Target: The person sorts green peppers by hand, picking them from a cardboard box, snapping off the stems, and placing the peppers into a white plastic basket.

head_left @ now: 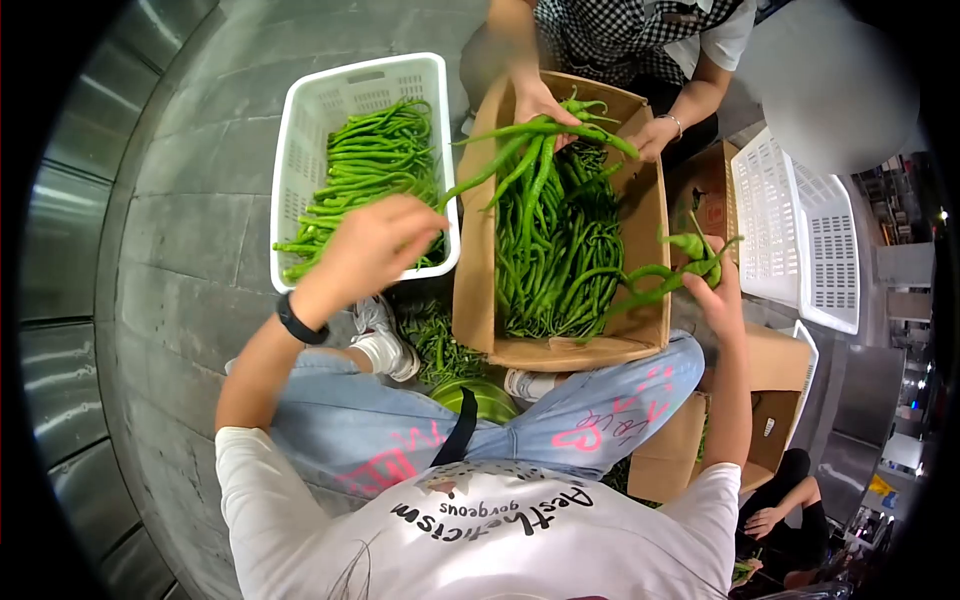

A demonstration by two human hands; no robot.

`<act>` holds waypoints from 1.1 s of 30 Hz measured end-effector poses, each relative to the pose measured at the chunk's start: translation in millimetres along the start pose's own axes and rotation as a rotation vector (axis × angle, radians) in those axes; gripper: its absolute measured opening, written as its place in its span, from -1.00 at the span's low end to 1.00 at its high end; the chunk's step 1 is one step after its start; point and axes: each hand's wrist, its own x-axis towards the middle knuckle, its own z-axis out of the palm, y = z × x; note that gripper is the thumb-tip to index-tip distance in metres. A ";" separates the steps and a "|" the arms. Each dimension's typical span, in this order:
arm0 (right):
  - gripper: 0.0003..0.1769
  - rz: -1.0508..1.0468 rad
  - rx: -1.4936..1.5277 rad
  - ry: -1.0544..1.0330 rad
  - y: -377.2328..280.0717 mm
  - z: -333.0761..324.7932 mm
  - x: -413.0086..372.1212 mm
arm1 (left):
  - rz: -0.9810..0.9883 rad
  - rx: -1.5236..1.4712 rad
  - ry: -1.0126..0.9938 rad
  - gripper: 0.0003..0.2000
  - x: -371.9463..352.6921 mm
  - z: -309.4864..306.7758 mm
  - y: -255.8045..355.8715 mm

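Note:
My left hand (368, 248), slightly blurred, is over the near right part of a white plastic basket (335, 96). Its fingers are curled together, and whatever is in them is hidden. Long green chili peppers (375, 160) lie lined up in that basket. In my right hand (724, 295) is a small bunch of green chili peppers (692, 266), stems up, just beyond the right side of a cardboard box (570, 352). Many loose chili peppers (550, 250) fill the box. Above it, a co-worker's hands (545, 108) hold another bunch.
Green scraps (440, 345) and a green round container (475, 398) sit on the floor between my legs. White crates (795, 230) stand to the right, with an open cardboard box (775, 400) nearer me. Another person's hand (765, 522) shows at lower right.

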 end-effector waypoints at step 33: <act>-0.88 0.241 0.684 -0.488 -59.8 214.2 47.1 | -0.479 -1.573 -0.471 -0.64 -48.5 19.6 14.5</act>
